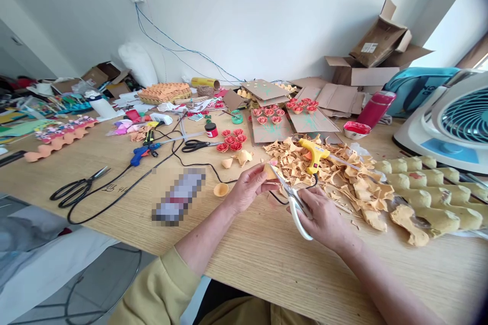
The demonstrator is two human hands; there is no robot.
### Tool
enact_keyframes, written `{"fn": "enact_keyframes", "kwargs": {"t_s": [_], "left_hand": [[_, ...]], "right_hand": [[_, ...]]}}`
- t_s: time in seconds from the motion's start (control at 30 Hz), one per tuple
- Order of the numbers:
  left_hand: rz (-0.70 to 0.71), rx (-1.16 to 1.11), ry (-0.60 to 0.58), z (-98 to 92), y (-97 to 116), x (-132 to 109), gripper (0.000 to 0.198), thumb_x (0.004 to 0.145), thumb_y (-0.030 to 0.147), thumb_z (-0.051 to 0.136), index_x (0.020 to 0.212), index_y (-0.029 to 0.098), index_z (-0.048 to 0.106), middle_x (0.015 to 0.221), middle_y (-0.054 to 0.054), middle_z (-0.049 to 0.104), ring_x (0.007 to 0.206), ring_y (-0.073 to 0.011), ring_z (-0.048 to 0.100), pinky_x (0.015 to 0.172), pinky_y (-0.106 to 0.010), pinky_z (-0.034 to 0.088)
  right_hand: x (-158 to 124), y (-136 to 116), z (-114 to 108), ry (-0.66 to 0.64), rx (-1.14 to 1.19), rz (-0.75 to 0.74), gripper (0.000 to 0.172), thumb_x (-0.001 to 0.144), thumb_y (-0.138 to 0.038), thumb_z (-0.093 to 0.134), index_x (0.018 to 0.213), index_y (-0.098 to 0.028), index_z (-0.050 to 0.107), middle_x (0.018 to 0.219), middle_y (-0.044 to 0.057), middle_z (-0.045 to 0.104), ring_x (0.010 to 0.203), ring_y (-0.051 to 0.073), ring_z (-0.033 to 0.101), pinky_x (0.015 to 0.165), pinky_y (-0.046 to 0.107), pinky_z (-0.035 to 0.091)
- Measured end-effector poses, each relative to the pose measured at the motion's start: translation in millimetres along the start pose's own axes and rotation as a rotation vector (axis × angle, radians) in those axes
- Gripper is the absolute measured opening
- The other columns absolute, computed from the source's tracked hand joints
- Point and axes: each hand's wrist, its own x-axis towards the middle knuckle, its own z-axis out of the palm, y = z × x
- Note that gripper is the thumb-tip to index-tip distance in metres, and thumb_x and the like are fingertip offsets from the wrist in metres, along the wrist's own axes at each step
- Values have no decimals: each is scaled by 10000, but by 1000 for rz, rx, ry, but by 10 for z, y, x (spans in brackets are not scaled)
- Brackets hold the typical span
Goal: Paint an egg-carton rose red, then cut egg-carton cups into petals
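Note:
My left hand (249,186) pinches a small piece of orange egg carton (270,171) above the table. Closed round the white handles of a pair of scissors (295,203), my right hand (324,218) holds the blades up against that piece. A cut egg-carton cup (221,190) lies on the table to the left of my left hand. Behind my hands, a heap of orange carton scraps (366,188) spreads to the right, with a yellow glue gun (314,155) on top. Several red paper roses (232,140) stand beyond the left hand.
Black scissors (78,188) and a blue glue gun (143,154) with trailing cords lie at left. Egg trays (430,190) and a fan (450,111) occupy the right. Cardboard sheets (270,133) bear more roses at the back. A pixelated patch (179,197) covers something near the front edge.

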Motion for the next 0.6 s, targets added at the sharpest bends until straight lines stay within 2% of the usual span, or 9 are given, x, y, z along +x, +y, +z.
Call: {"fn": "enact_keyframes", "kwargs": {"t_s": [0.23, 0.37, 0.6], "left_hand": [[-56, 85, -23, 17, 15, -14, 559, 795, 429, 806, 1292, 203, 683, 1179, -102, 733, 989, -207, 721, 933, -371, 586], [-39, 88, -43, 12, 12, -10, 544, 799, 427, 803, 1290, 222, 691, 1173, -87, 732, 966, -184, 717, 925, -346, 589], [20, 95, -70, 2, 41, -12, 526, 834, 409, 774, 1314, 216, 677, 1243, -110, 710, 1043, -238, 711, 962, -399, 582]], "right_hand": [[32, -51, -55, -28, 5, 4, 247, 936, -344, 534, 756, -248, 394, 660, -11, 556, 681, 195, 541, 757, 356, 417], [33, -65, -66, -42, 20, 11, 268, 949, -358, 521, 743, -250, 389, 645, -11, 545, 685, 197, 544, 733, 344, 413], [5, -50, -65, -62, 42, 12, 288, 959, -349, 521, 726, -245, 386, 649, -5, 523, 698, 194, 514, 718, 326, 408]]}}
